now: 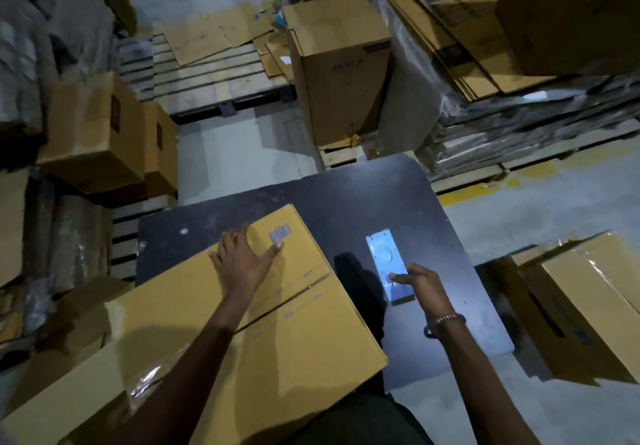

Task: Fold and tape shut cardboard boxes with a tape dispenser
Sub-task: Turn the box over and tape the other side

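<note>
Now left hand (247, 260) splayed flat atop box (221, 323); right hand (417, 280) fingertips pressing shiny plate (388, 257) beside box.

Your left hand (242, 264) lies flat on matt brown cardboard, the box (263, 323) dull and smooth apart from a glossy strip of clear tape (145, 384). Under your right hand (420, 283) a pale plate (389, 264) gleams, possibly metal. The table (346, 198) is dark, faintly shiny.

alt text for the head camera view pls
A person's left hand presses flat on a cardboard box lying on a dark table, while the right hand touches a shiny rectangular plate beside it. Stacked boxes and pallets surround them.
</note>
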`<state>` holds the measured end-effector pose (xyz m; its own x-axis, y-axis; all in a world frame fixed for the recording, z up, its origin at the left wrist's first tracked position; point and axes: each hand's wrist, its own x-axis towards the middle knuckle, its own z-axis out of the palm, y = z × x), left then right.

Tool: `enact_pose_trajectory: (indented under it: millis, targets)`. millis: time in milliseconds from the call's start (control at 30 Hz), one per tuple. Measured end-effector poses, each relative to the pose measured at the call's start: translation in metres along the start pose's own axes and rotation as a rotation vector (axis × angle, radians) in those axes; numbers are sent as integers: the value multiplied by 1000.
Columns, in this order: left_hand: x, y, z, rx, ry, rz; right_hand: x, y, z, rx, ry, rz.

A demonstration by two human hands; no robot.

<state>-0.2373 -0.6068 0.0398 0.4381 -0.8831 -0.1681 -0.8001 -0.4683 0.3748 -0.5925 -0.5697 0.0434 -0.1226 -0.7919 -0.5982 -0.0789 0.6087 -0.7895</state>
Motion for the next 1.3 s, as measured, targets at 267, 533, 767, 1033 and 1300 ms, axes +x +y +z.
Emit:
enact_pose_trajectory:
  millis: [267, 533, 767, 1033, 1300]
  targets:
    - [-30, 103, -42, -916, -572, -172, -31, -77, 22, 65, -327, -223]
    - [-15, 88, -61, -1215, -961, -360, -47, -90, 60, -8, -325, -322]
    - [13, 74, -57, -1218, -1222, -382, -55, -75, 69, -45, -226, -384]
    - [22, 62, -48, -1171, -1293, -283, -63, -61, 74, -27, -165, -331]
    - [67, 61, -36, -704, -1090, 26, -69, -64, 111, -50, -120, -258]
